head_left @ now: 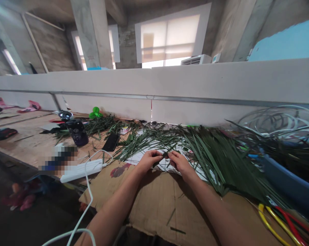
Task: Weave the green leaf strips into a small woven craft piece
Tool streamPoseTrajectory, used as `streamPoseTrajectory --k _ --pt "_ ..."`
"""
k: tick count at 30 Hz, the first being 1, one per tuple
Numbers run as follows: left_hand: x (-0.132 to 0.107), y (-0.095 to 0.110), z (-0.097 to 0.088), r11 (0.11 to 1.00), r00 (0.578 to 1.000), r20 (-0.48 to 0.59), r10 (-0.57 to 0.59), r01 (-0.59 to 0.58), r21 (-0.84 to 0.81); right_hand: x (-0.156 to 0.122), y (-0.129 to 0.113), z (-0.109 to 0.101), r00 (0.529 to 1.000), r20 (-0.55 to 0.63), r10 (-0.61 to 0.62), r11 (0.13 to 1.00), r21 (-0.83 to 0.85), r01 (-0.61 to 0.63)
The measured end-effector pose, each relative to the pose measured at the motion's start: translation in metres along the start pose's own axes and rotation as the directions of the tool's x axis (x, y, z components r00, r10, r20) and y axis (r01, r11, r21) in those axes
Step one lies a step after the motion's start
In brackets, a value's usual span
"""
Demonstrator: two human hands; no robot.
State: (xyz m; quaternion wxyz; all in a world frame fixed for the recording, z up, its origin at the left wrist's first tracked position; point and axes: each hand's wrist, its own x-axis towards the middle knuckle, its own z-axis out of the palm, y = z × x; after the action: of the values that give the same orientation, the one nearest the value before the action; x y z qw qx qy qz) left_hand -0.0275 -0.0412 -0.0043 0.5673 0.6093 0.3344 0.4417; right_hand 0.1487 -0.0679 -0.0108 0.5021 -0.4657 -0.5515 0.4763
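Fingertips of my left hand (149, 160) and my right hand (180, 163) come close together over the near edge of a white sheet. Between them they pinch a small piece of dark green leaf strip (165, 154); its exact shape is partly hidden by the fingers. Loose cut leaf strips (146, 140) lie scattered just behind my hands. To the right of my right hand spreads a large fan of long green leaves (221, 157). Beneath my forearms is a sheet of brown cardboard (154, 205) with a few small leaf scraps on it.
At left are a white power strip (81, 171) with a cable, a black phone (111, 141) and a dark cup (77, 132). On the right stand a blue tub (285, 174) and pliers or shears with red and yellow handles (280, 218). A white partition (105, 82) runs behind.
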Motion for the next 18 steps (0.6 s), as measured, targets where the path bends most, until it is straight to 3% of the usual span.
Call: streamPoseTrajectory --k 13,18 --pt "0.000 -0.006 0.000 0.996 0.999 0.022 0.031 -0.033 0.082 0.004 0.007 -0.001 0.999 -0.011 -0.038 0.996 -0.076 0.037" --pt "0.001 -0.005 -0.001 0.999 1.000 0.008 0.011 -0.011 0.031 0.006 0.010 -0.001 0.997 -0.035 -0.062 0.993 -0.106 0.058"
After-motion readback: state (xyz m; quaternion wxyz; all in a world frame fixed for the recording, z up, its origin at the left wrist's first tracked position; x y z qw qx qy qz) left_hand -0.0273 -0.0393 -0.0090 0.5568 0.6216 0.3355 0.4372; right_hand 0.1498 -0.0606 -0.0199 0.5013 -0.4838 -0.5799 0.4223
